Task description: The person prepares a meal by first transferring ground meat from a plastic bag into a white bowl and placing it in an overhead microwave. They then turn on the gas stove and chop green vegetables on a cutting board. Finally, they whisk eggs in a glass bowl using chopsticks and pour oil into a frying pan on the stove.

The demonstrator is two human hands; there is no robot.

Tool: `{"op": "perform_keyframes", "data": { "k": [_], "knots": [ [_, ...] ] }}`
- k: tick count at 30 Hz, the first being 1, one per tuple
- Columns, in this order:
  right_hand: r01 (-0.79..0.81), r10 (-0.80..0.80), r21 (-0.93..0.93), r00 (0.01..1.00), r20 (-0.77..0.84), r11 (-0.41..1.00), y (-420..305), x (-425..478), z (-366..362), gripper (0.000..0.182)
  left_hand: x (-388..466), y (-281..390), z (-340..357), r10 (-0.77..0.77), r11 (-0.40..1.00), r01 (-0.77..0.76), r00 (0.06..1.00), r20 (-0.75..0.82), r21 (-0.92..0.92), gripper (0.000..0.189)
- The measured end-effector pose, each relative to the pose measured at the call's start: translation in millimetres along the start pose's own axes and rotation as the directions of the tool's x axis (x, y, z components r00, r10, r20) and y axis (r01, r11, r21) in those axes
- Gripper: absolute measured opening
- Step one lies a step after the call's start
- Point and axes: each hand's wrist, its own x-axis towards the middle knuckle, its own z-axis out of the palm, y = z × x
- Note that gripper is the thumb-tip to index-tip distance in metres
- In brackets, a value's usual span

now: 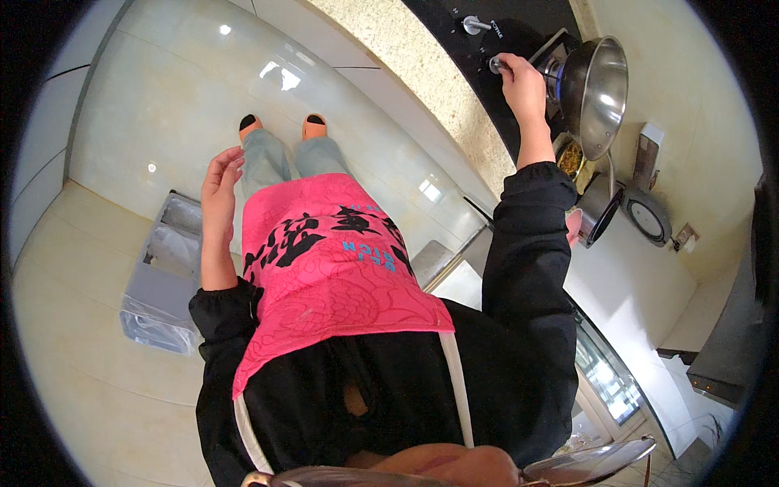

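My right hand grips a metal control knob on the black gas stove. Just past the hand, a blue flame burns under a stainless steel frying pan, whose handle points toward the counter. A second knob sits farther along the stove's front, untouched. My left hand hangs at my side beside the pink apron, fingers loosely curled and holding nothing.
Beside the pan stand a dish of food and a dark pot. A grey round-faced appliance is near a wall socket. A grey bin with plastic liners stands on the floor at my left. The speckled counter edge runs before the stove.
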Motion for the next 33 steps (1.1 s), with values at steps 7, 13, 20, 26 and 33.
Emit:
{"op": "perform_keyframes", "data": {
  "k": [7, 13, 20, 26, 33],
  "knots": [
    [0.03, -0.03, 0.003, 0.996, -0.078, 1.0, -0.7, -6.5, 13.2, 0.021, 2.8, -4.4, 2.0, -0.001, 1.0, 0.001, 1.0, 0.008, 0.014, 0.029],
    [-0.114, 0.116, 0.052, 0.993, -0.038, 0.992, -3.1, -4.0, 11.5, 0.018, 5.8, -0.7, 3.4, 0.012, 0.999, -0.013, 1.0, 0.028, 0.029, 0.029],
    [-0.083, 0.084, 0.02, 0.995, -0.057, 0.996, -3.0, 2.9, 5.2, 0.018, 5.8, 8.0, 1.1, 0.029, 0.999, -0.03, 0.999, 0.025, 0.025, 0.028],
    [-0.045, 0.052, 0.071, 0.994, -0.094, 0.996, 5.7, -5.9, 23.4, 0.018, 0.8, -5.0, 5.1, 0.051, 0.999, -0.05, 0.999, -0.01, 0.012, 0.027],
    [0.023, 0.001, 0.152, 0.988, -0.153, 0.988, -12.3, -29.6, -15.7, 0.03, -40.3, 13.3, -6.0, 0.109, 0.992, -0.109, 0.994, -0.006, 0.061, 0.027]
  ]
}}
